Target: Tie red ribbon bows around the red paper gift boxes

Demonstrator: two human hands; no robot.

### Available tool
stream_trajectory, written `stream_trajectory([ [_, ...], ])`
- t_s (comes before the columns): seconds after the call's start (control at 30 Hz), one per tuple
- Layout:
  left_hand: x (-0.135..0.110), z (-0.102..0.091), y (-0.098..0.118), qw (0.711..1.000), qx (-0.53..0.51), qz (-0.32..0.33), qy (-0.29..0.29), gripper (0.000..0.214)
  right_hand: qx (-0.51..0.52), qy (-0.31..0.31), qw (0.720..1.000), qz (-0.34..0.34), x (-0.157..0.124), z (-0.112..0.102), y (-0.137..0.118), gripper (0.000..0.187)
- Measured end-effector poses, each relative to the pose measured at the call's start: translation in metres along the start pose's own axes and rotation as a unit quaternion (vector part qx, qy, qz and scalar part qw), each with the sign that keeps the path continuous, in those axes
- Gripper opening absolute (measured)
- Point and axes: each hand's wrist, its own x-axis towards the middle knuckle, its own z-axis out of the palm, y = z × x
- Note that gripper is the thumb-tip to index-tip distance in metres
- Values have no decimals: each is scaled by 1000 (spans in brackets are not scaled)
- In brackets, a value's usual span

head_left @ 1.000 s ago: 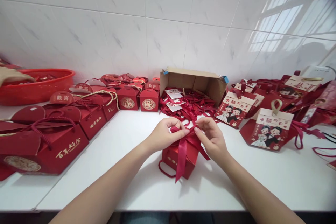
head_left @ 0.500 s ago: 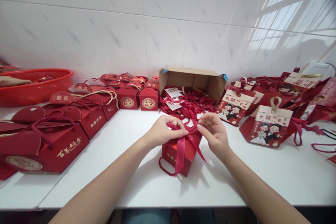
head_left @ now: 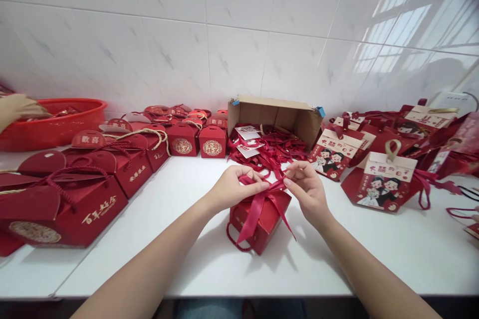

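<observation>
We have a red gift box (head_left: 267, 232) standing near the middle of the tabletop's (head_left: 318, 271) front edge, set at an angle, with a twisted cord handle (head_left: 237, 245) hanging from its left side. Over its top lies a dark pink satin ribbon (head_left: 252, 219), one broad tail slanting down the near side and a thinner one to the right. Our left hand (head_left: 229, 188) pinches the ribbon between thumb and curled fingers; our right hand (head_left: 309, 193) grips it just to the right, thumb against fingertips. Behind, towards the back edge, a heap of ribbons (head_left: 277, 145) spills from a cardboard carton (head_left: 277, 102). Printed wedding boxes (head_left: 385, 187) crowd towards the back right corner. Along the left we see large red handled boxes (head_left: 101, 209), and near the back left corner a co-worker's hand (head_left: 24, 108) reaches into a red basin (head_left: 80, 127).
</observation>
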Motion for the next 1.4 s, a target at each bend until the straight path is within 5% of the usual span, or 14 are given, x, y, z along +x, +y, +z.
stream_trajectory([
  [1.07,4,-7,-4,998,45,38,6,19,-71,-31,997,16,11,-19,5,26],
  [1.23,2,-7,-4,998,36,43,6,21,-61,-80,994,47,13,-22,10,26],
  [1.4,2,-5,-6,998,-49,38,4,34,5,-154,986,72,17,-28,20,60],
])
